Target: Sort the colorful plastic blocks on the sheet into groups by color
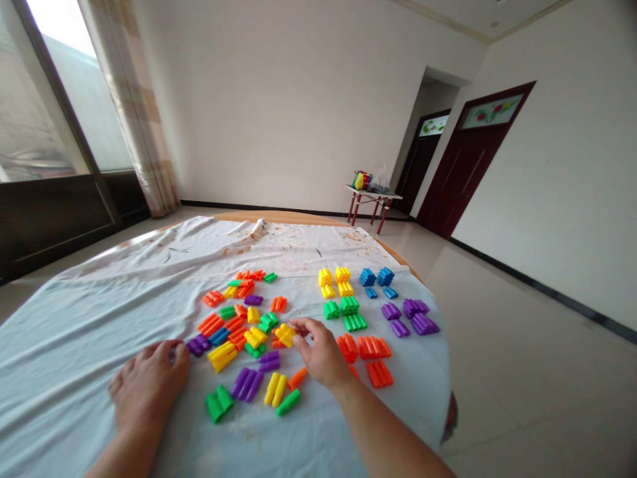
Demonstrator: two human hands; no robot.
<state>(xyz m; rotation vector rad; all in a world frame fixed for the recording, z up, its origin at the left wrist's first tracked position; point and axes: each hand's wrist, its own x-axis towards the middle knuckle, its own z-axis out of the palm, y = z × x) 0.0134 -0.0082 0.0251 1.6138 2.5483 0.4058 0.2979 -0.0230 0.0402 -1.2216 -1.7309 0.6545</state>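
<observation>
My right hand [318,348] pinches a yellow bullet-shaped plastic toy block [285,334] between thumb and fingers, over a mixed pile. My left hand [152,378] lies flat on the cloth with fingers stretched, left of the pile and close to a purple block [199,344]. In the pile are orange blocks [211,324], a blue block [219,337], yellow blocks [222,356] and green blocks [219,403]. Nearer me lie a purple block [247,384], a yellow pair [275,389] and a single green piece [288,402].
Sorted by colour on the right are yellow [343,275], blue [385,276], green [355,322], purple [424,324] and orange groups [374,348]. A pale cloth [149,292] covers the round table. Beyond it stands a small table [373,195] with bags.
</observation>
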